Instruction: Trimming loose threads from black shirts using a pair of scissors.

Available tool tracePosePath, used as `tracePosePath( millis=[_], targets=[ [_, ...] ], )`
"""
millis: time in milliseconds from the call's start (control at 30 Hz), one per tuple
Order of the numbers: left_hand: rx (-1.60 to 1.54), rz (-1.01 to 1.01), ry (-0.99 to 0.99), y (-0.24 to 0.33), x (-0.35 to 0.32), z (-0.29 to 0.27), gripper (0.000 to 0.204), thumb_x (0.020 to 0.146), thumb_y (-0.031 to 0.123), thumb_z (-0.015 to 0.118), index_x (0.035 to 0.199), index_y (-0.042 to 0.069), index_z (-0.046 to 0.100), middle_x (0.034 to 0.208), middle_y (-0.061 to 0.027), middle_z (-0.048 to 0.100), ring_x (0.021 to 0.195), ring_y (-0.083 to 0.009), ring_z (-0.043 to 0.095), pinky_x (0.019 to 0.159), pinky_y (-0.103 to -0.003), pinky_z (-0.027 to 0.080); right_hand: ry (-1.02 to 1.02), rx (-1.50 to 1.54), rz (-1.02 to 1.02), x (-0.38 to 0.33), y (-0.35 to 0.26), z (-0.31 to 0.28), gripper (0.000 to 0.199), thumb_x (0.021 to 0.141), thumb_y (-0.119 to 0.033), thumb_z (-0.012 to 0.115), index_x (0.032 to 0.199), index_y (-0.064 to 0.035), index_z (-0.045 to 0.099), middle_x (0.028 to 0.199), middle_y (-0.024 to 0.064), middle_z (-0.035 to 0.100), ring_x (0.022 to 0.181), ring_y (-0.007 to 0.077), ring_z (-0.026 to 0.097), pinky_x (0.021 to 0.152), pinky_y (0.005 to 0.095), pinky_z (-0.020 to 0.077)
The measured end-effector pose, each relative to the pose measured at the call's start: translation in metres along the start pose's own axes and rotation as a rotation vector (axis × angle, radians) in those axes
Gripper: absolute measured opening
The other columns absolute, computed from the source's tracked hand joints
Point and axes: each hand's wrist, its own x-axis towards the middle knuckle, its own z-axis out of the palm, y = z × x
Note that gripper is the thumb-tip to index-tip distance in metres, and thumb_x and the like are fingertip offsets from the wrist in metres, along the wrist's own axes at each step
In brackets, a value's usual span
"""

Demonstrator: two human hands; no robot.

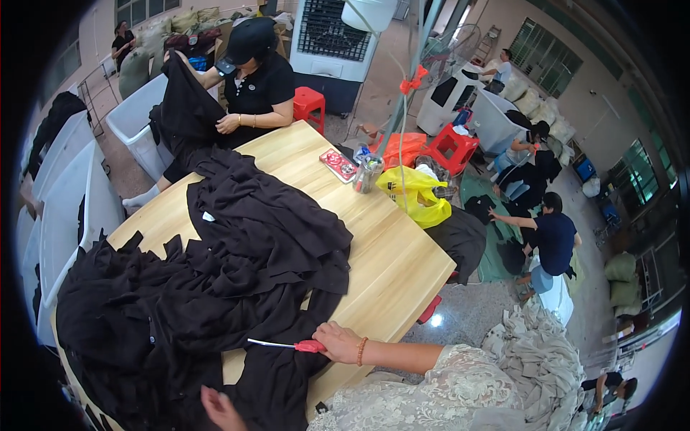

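My right hand (pixel 338 342) is closed round the red handle of a slim tool with a thin pale shaft (pixel 272 343). The shaft points left, over the black cloth (pixel 215 284) heaped on the wooden table (pixel 392 262). The kind of tool is too small to make out. Low in the picture, my left hand (pixel 221 408) is held over the near part of the black cloth, fingers stretched out and nothing seen in them. A small white tag (pixel 208 216) shows on the cloth.
A phone in a red patterned case (pixel 338 166), a clear cup of small items (pixel 368 174) and a yellow plastic bag (pixel 413 194) lie along the far right edge. Across the table a person (pixel 251 86) lifts black cloth beside white bins (pixel 79 201). Pale cloth (pixel 535 352) is piled at my right.
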Motion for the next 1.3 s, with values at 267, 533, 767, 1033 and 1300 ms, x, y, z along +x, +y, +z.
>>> tracePosePath(
  millis=[267, 533, 767, 1033, 1300],
  targets=[
    [0.917, -0.09, -0.096, 0.015, -0.157, 0.071, 0.066, 0.084, 0.036, 0.061, 0.138, 0.004, 0.042, 0.137, -0.0245, 0.044, 0.126, -0.0396, 0.042, 0.104, -0.049, 0.034, -0.031, -0.039, -0.041, 0.034, -0.024, 0.018, 0.031, 0.084, -0.033, 0.062, 0.082, -0.0021, 0.065, 0.077, 0.0203, 0.066, 0.077, 0.0375, 0.065, 0.07, 0.0458, 0.052],
    [0.978, 0.008, 0.015, -0.017, -0.114, 0.098, 0.066, 0.075, 0.01, 0.065, 0.137, 0.003, 0.043, 0.136, -0.0184, 0.047, 0.127, -0.0341, 0.043, 0.103, -0.048, 0.033, 0.039, -0.114, -0.15, 0.064, 0.008, 0.103, 0.014, 0.076, -0.013, 0.054, 0.082, -0.0053, 0.064, 0.075, 0.018, 0.066, 0.074, 0.0357, 0.066, 0.07, 0.0459, 0.0531],
    [0.789, -0.105, 0.032, 0.015, -0.075, 0.106, 0.093, 0.061, 0.018, 0.082, 0.141, 0.012, 0.035, 0.122, -0.0111, 0.051, 0.114, -0.0296, 0.046, 0.106, -0.057, 0.023, 0.134, -0.233, -0.011, 0.083, 0.043, 0.04, 0.015, 0.076, -0.011, 0.054, 0.084, -0.0084, 0.065, 0.074, 0.0202, 0.065, 0.073, 0.0382, 0.065, 0.069, 0.0479, 0.052],
    [0.691, 0.003, 0.083, 0.062, -0.11, 0.083, 0.066, 0.059, 0.013, 0.081, 0.118, 0.008, 0.053, 0.097, -0.0089, 0.053, 0.098, -0.0278, 0.048, 0.091, -0.043, 0.033, -0.065, -0.234, -0.014, 0.084, 0.036, 0.015, 0.022, 0.089, -0.027, 0.056, 0.093, -0.0059, 0.063, 0.08, 0.0212, 0.064, 0.08, 0.0405, 0.062, 0.069, 0.0492, 0.0481],
    [0.68, -0.288, 0.02, 0.075, -0.144, 0.09, 0.056, 0.069, 0.011, 0.074, 0.121, 0.006, 0.052, 0.088, -0.0109, 0.061, 0.09, -0.0272, 0.055, 0.078, -0.04, 0.039, -0.165, -0.294, -0.077, 0.028, 0.029, -0.005, 0.022, 0.087, -0.025, 0.061, 0.089, -0.0024, 0.06, 0.072, 0.0252, 0.062, 0.073, 0.0434, 0.061, 0.066, 0.0507, 0.0481]
  ],
)
